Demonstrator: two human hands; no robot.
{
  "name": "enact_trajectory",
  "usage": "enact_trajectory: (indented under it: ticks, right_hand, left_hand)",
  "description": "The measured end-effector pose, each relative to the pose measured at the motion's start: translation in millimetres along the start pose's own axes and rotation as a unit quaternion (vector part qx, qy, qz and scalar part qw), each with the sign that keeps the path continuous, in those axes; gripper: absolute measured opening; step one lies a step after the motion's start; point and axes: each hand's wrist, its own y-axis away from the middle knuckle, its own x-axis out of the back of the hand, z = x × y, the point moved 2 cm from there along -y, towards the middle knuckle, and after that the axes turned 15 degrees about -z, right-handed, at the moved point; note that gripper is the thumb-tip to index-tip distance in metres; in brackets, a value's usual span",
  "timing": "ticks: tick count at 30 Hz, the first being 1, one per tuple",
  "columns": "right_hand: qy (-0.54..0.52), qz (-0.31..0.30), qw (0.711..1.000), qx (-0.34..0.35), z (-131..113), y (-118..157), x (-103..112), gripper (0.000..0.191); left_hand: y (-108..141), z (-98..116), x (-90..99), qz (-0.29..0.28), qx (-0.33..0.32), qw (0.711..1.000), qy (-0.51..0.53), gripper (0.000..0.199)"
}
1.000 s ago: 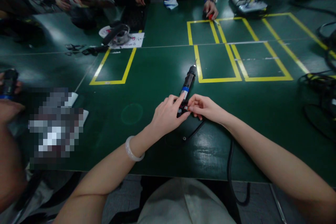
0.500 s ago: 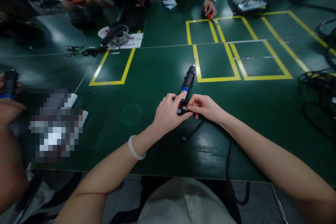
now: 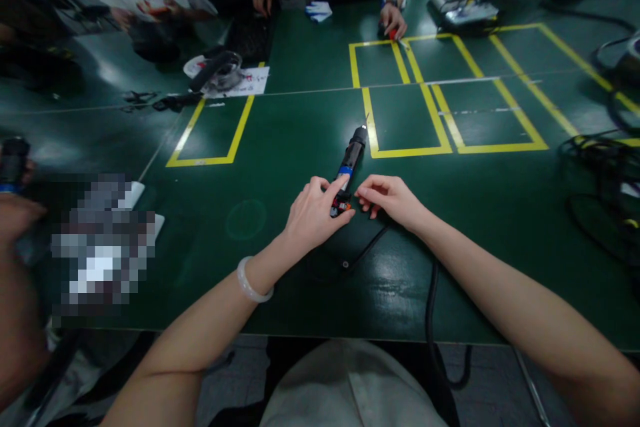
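A black electric screwdriver (image 3: 353,152) with a blue band lies tilted on the green table, its thin bit pointing away from me. Red and orange parts show at its near end, which looks opened up. My left hand (image 3: 311,211) is wrapped over that near end and holds it, index finger along the body. Just to the right, my right hand (image 3: 393,199) is apart from the tool, its fingers curled and the thumb close to the index finger. Whether anything small is pinched there is hidden. A black cable (image 3: 367,247) with a round end lies below my hands.
Yellow tape outlines (image 3: 410,152) mark the table. Farther back are a tape roll (image 3: 225,73) on paper and a silver device (image 3: 465,5). Black cables (image 3: 600,160) pile up at right. Across the table a person's hand (image 3: 393,19) holds a red-handled tool; another person sits at left.
My right hand has come off the near end of the screwdriver and drawn slightly to the right. My left hand keeps its hold. The view has shifted a little.
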Motion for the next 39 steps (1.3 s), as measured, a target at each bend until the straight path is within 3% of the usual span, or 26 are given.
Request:
enact_trajectory:
  ticks: [6,10,14,18,24,28,33,39]
  right_hand:
    - [0.055,0.094,0.993,0.047,-6.2,4.1,15.3,0.025]
    - [0.066,0.095,0.993,0.033,-1.8,3.0,19.3,0.023]
    - [0.062,0.062,0.996,0.02,2.4,0.9,16.1,0.022]
    - [0.065,0.052,0.996,0.017,2.8,0.4,12.8,0.022]
    - [0.066,0.05,0.996,0.012,3.0,0.8,11.9,0.022]
    - [0.069,0.043,0.997,0.006,3.5,0.3,12.3,0.022]
    - [0.077,0.033,0.996,0.006,4.2,0.3,11.9,0.022]
    - [0.077,0.025,0.997,0.003,6.0,0.3,11.4,0.022]
  left_hand:
    - [4.9,-18.9,9.7,0.004,0.022,0.998,-0.063,0.072]
    - [6.1,-51.0,21.4,-0.017,0.082,0.993,-0.079,0.071]
    - [3.9,-100.9,34.0,-0.032,0.156,0.985,-0.063,0.071]
    - [0.7,-164.9,43.4,-0.032,0.222,0.974,-0.035,0.075]
    - [4.1,-256.0,55.7,0.0,0.269,0.963,-0.005,0.076]
    - [6.9,-298.3,64.3,0.002,0.309,0.951,0.025,0.075]
    - [3.4,-317.3,73.0,-0.007,0.348,0.937,0.022,0.075]
    - [2.3,-300.0,65.2,0.012,0.357,0.934,-0.019,0.066]
